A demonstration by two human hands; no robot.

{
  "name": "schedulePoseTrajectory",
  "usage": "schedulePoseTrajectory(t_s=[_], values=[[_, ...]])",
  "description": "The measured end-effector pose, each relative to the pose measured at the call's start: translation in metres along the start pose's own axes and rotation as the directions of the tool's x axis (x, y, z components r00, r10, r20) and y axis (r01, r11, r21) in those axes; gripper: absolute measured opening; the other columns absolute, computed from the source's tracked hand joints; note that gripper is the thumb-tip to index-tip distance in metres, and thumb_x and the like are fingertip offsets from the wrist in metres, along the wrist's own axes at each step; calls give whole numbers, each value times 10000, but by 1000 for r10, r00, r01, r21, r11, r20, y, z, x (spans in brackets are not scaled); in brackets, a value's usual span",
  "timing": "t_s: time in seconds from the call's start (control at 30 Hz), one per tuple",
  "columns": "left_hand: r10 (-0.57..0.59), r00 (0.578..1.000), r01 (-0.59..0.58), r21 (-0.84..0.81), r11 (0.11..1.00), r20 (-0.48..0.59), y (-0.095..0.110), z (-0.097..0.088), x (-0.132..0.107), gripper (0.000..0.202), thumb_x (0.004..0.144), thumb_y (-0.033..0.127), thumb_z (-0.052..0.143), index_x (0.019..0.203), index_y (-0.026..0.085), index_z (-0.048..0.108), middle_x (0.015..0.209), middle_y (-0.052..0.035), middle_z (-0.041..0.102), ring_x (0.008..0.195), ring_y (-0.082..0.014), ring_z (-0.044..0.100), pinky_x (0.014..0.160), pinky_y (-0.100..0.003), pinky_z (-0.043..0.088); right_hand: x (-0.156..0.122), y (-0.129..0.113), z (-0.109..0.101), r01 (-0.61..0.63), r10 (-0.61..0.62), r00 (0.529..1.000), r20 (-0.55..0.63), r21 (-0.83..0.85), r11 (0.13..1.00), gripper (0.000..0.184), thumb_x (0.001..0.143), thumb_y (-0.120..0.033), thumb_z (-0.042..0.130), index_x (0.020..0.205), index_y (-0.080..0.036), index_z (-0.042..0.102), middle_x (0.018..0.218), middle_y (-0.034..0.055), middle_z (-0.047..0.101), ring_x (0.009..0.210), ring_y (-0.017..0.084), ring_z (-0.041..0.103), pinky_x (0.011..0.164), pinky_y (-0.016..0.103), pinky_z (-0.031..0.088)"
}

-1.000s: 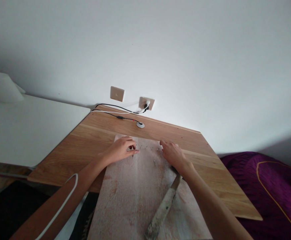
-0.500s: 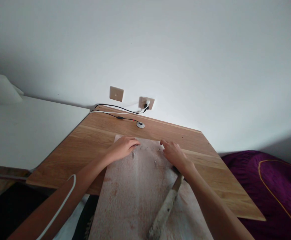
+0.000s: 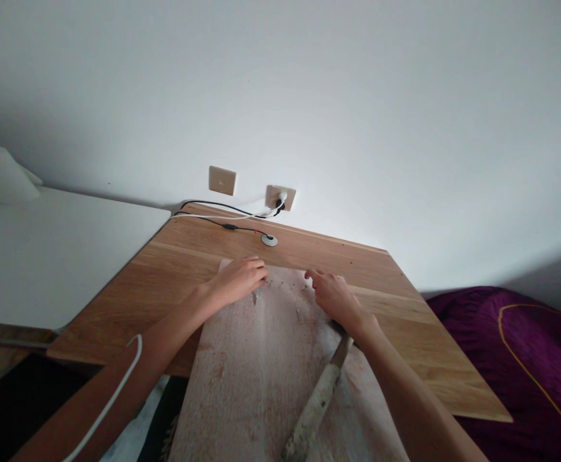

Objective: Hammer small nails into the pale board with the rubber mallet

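A long pale wooden board (image 3: 242, 378) lies on the desk. Several small nails (image 3: 282, 285) stand near its far end, and a loose nail (image 3: 298, 314) or similar thin piece shows lower down. At the board's far left corner is my left hand (image 3: 240, 280), its fingers bent and pressed together; what they hold, if anything, is hidden. My right hand (image 3: 333, 294) rests at the far right edge, index finger crooked apart from the others, holding nothing visible. A hammer (image 3: 315, 401) with a worn, pale-wrapped handle lies on the board, its head partly hidden under my right wrist.
The wooden desk (image 3: 434, 359) meets the wall, where a socket (image 3: 287, 196) has plugs in it. Black and white cables (image 3: 223, 217) run along the back to a round grommet (image 3: 269, 240). A white table (image 3: 69, 256) adjoins on the left; a purple beanbag-like cushion (image 3: 492, 346) is right.
My left fingers have curled down further, covering the small metal bit seen at their tips before. My right index finger has bent slightly inward. The board and hammer lie as before.
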State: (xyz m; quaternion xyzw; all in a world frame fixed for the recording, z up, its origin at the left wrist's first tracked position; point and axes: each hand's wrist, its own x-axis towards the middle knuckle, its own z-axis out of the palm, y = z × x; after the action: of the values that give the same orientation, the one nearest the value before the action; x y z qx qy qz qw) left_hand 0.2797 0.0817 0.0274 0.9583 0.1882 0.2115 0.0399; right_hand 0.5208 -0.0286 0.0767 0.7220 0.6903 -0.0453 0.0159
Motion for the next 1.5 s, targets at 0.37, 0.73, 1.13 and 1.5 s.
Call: schedulePoseTrajectory(t_s=[0.37, 0.73, 1.13, 1.5], values=[[-72, 997, 73, -126, 989, 16, 26, -7, 2, 235, 989, 285, 669, 780, 179, 671, 823, -28, 677, 809, -185, 653, 751, -292, 471, -22, -28, -2, 229, -350, 925, 149, 516, 825, 325, 936, -166, 629, 1259, -192, 638, 983, 44, 780, 838, 163, 718, 752, 255, 508], [-57, 998, 59, -93, 994, 20, 16, -2, 9, 148, 974, 134, 621, 1051, 192, 733, 1030, -64, 708, 996, -217, 681, 871, -320, 501, -2, -17, -1, -64, 62, 998, -25, -106, 992, 319, 1075, -366, 502, 1104, -131, 716, 1132, 160, 783, 1062, 278, 739, 841, 307, 495], [37, 998, -35, -49, 998, 44, 12, 2, 15, 164, 935, 86, 640, 895, 186, 762, 889, -64, 700, 943, -231, 664, 859, -337, 497, 2, -32, -7, -79, 96, 994, 58, -250, 965, 345, 1038, -182, 452, 1030, -113, 790, 1027, 220, 797, 1005, 327, 780, 781, 339, 555], [69, 995, -71, 29, 997, 67, 9, 4, 17, 221, 925, 16, 598, 942, 179, 746, 923, -75, 703, 968, -237, 662, 877, -356, 489, -5, -24, -12, -16, 16, 1000, -16, -9, 1000, 244, 1012, -135, 505, 1084, -185, 733, 1101, 107, 796, 1039, 229, 743, 826, 259, 484]])
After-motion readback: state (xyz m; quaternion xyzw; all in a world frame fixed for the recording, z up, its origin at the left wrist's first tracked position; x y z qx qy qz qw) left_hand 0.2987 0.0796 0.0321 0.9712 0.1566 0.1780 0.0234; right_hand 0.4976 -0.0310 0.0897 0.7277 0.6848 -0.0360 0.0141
